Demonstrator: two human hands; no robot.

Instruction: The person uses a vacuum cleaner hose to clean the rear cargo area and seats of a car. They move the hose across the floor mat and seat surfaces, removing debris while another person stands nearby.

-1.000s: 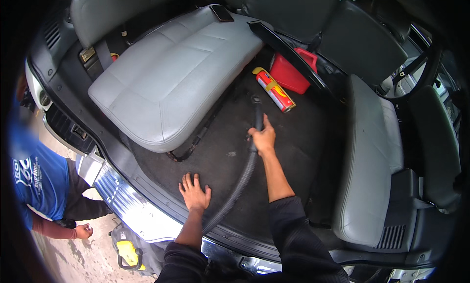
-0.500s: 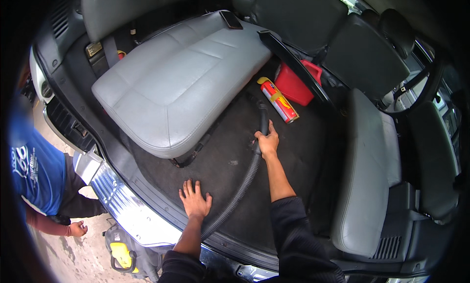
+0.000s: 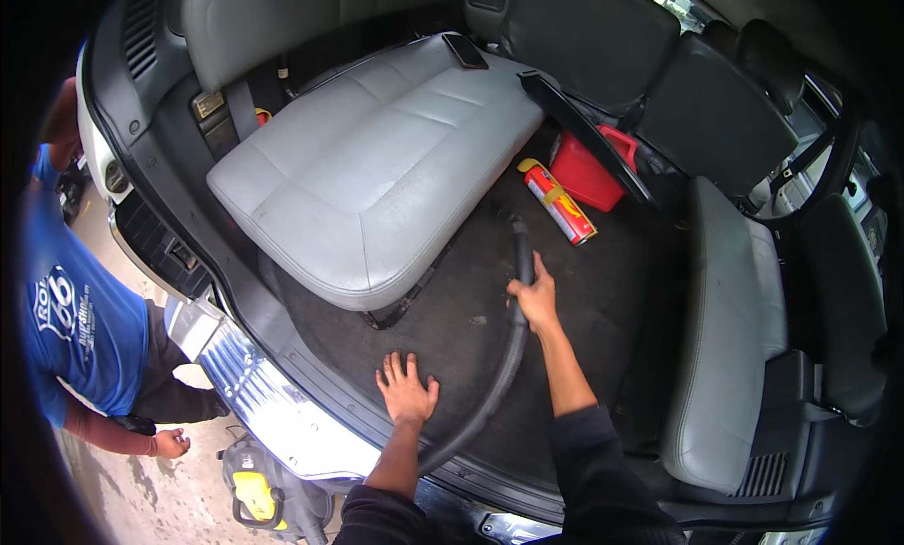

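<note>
My right hand (image 3: pixel 534 298) is closed round the black vacuum hose (image 3: pixel 502 380), which curves over the rear sill and across the dark cargo carpet (image 3: pixel 443 305). The hose's far end points toward the carpet beside the grey seat cushion (image 3: pixel 367 192); its tip is hard to make out. Flat on the carpet near the sill, my left hand (image 3: pixel 407 390) has its fingers spread and holds nothing. Beyond my right hand lie a red and yellow spray can (image 3: pixel 559 204) and a red plastic jug (image 3: pixel 591 173).
A black strip-like panel (image 3: pixel 579 126) leans across the jug. On the cushion lies a phone (image 3: pixel 465 51). Another grey seat (image 3: pixel 720 342) stands at the right. Outside, a black and yellow vacuum cleaner (image 3: pixel 254 493) sits on the ground near a person in blue (image 3: pixel 89 309).
The whole view has shifted slightly, so things sit further right. The hose end appears drawn back a little toward me. My left hand stays flat on the carpet.
</note>
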